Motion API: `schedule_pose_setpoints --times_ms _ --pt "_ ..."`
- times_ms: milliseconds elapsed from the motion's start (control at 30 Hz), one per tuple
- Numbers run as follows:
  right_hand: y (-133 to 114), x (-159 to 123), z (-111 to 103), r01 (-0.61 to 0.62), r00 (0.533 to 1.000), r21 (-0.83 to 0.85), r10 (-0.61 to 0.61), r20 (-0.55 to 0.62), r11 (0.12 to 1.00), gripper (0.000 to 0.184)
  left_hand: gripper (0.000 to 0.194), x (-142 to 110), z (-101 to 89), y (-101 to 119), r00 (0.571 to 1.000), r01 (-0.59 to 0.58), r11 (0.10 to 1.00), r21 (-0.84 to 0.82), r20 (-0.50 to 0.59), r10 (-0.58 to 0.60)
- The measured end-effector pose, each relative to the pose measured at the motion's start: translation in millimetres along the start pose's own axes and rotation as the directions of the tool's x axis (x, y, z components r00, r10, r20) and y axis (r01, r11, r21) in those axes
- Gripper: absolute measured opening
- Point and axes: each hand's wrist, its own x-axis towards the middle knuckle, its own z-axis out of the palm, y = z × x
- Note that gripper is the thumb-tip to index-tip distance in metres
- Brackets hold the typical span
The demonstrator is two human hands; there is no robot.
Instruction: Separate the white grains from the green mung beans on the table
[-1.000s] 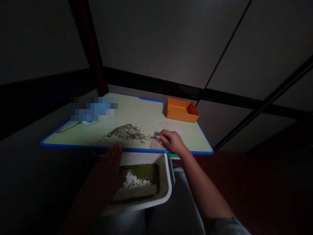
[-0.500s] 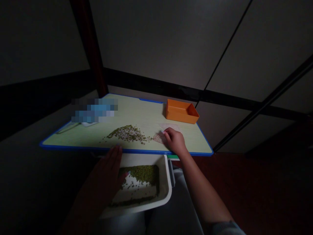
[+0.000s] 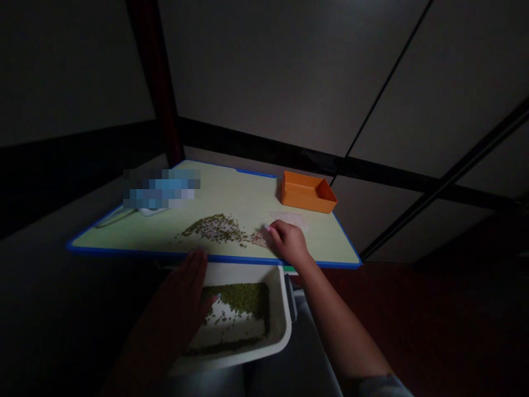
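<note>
Small green beans (image 3: 212, 227), like mung beans, lie in a loose spread on the pale green tabletop (image 3: 235, 190). Just right of them, my right hand (image 3: 289, 240) rests low over the table with thumb and fingers pinched together. Whatever is in the pinch is too small to make out. A pinkish patch (image 3: 260, 239) shows beside its fingertips. My left hand (image 3: 185, 286) reaches across the white bin (image 3: 285, 320), fingers stretched towards the table's front edge and thumb apart. Many more green beans (image 3: 246, 298) lie in that bin, partly hidden by this hand.
An orange open box (image 3: 308, 193) stands at the table's back right. At the left, a pixel-blurred item (image 3: 161, 190) sits on the table with a cable beside it. A blue rim (image 3: 136, 252) edges the tabletop. Grey panels (image 3: 264, 71) rise behind.
My right hand has shifted slightly left, closer to the beans on the table, still pinched. The left hand stays nearly where it was. The whole view has moved slightly.
</note>
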Motion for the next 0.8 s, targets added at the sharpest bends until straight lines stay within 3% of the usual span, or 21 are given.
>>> schedule_pose_setpoints --times_ms 467,800 --pt "1.5 -3.6 -0.9 -0.123 0.992 -0.175 0.12 -0.028 0.977 0.029 0.078 3.6 -5.2 1.1 0.999 -0.027 0.999 0.042 -0.021 0.028" --pt "1.8 -0.6 1.0 -0.193 0.981 -0.202 0.187 -0.051 0.96 0.028 0.079 0.8 -4.5 0.8 1.0 -0.016 0.999 0.033 0.003 0.016"
